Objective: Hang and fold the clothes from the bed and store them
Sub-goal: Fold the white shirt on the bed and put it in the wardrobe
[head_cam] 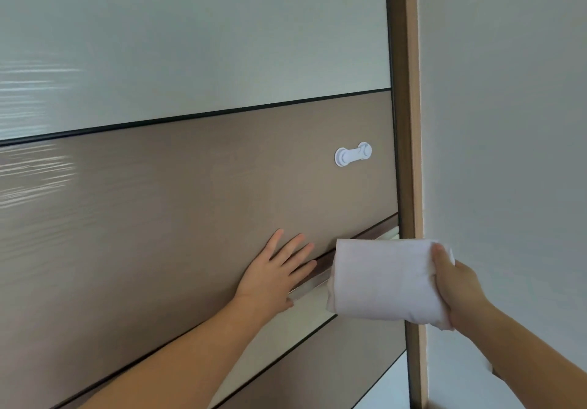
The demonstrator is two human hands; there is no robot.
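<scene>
Head view: your left hand (pixel 279 268) lies flat, fingers straight, on the brown door (pixel 190 205) at lower centre of the frame, its fingertips near a recessed rail (pixel 313 286). Your right hand (pixel 457 291), lower right, grips a folded white cloth (pixel 381 278) by its right end, thumb on top; the cloth hangs in the air in front of the door's right edge, overlapping the wooden frame (pixel 413 122). A white handle (pixel 353 153) sits above, right of centre.

The door looks closed, so storing is not yet possible. A flat palm may slip on the smooth panel instead of sliding it. Held by one end only, the cloth could sag and unfold, or snag on the frame.
</scene>
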